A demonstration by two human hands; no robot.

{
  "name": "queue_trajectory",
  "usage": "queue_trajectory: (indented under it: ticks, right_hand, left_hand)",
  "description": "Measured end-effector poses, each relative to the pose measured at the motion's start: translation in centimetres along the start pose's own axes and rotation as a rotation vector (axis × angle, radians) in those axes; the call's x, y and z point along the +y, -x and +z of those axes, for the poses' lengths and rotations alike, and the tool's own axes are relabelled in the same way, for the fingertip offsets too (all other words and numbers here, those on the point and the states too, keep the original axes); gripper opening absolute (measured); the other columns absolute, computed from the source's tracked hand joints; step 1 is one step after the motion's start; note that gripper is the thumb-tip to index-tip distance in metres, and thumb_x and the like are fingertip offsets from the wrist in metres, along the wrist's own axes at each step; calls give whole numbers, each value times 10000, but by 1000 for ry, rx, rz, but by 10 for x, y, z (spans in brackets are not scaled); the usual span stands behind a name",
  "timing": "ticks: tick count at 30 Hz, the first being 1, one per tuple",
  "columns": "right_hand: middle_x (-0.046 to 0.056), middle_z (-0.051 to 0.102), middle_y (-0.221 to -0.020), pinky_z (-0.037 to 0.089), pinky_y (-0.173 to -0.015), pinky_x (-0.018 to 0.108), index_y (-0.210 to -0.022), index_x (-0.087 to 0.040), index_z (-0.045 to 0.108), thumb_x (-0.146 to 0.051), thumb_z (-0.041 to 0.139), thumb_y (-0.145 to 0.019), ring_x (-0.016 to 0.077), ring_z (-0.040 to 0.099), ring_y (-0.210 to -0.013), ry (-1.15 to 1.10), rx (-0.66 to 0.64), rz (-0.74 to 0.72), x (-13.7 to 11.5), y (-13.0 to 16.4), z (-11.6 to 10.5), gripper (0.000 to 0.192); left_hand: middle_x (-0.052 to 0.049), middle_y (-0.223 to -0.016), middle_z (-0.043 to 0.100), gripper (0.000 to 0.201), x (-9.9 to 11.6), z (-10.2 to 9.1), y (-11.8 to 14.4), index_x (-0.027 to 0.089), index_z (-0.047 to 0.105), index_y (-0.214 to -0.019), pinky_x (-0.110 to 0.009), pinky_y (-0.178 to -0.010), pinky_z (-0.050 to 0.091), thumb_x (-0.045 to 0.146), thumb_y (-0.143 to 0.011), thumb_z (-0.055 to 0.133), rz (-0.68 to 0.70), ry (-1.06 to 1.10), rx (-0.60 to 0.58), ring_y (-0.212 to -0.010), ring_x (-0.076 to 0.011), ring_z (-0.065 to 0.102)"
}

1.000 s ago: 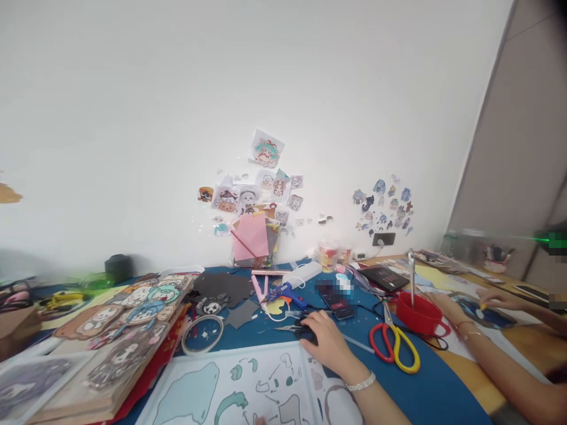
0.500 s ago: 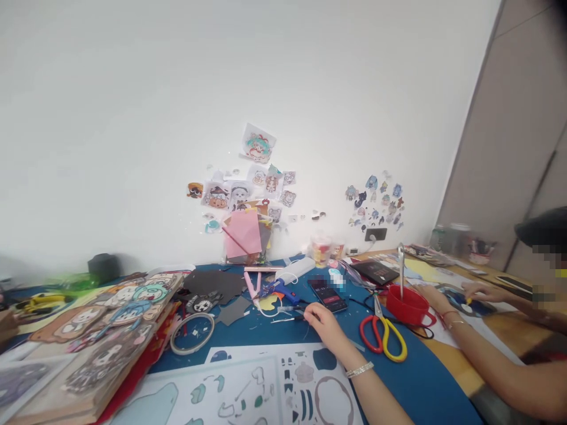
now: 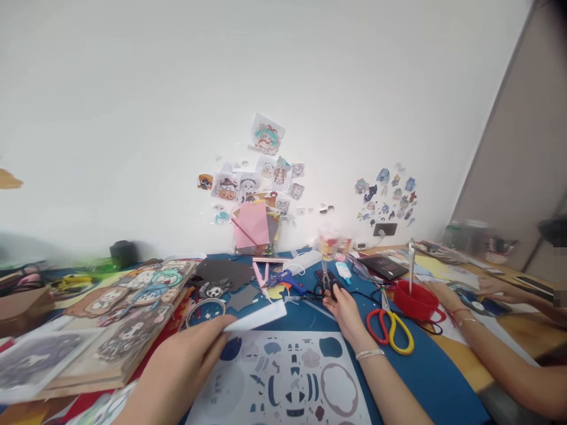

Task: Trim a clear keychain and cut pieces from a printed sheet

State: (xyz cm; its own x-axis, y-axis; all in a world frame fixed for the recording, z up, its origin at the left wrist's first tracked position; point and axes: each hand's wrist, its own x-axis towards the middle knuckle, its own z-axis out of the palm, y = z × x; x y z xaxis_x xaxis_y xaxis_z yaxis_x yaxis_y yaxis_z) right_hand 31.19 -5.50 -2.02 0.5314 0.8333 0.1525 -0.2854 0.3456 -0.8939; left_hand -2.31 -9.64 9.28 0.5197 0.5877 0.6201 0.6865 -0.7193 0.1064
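My left hand comes in from the lower left, its fingers closed on a piece of white paper seen as a narrow strip. Farther right, my right hand is closed around the handles of black-handled scissors, whose blades point away from me. Below both hands lies a white sheet printed with dark blue, grey and brown shapes. A phone, partly hidden, lies behind the scissors. Red-and-yellow-handled scissors rest just right of my right wrist.
A red mug with a spoon stands at right, near a co-worker's arms. A blue glue gun, grey paper scraps and a tape roll lie behind my hands. A stack of cartoon cutouts is at left.
My left hand has come into view with the white paper. My right hand has moved away from a thin tool and taken hold of the black-handled scissors. The upper printed sheet has left the middle.
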Motion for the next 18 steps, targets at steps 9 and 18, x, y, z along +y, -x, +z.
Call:
queue_trajectory:
  ticks: [9, 18]
  right_hand:
    - [0, 691, -670, 449, -413, 201, -777, -215, 405, -463, 647, -658, 77, 534, -378, -32, 79, -47, -8, 3, 0, 366]
    - [-28, 662, -611, 423, -418, 214, -931, -236, 400, -485, 526, -751, 105, 534, -392, 97, -39, -95, -7, 7, 6, 332]
  left_hand:
    - [-35, -922, 702, 288, 36, 39, 22, 214, 552, -1039, -198, -696, 525, 168, -807, 387, 345, -4, 95, -805, -136, 661]
    - [-31, -1198, 573, 356, 55, 103, 71, 279, 503, -1171, -345, -814, 522, 252, -817, 488, 542, -34, -228, -1054, -252, 561]
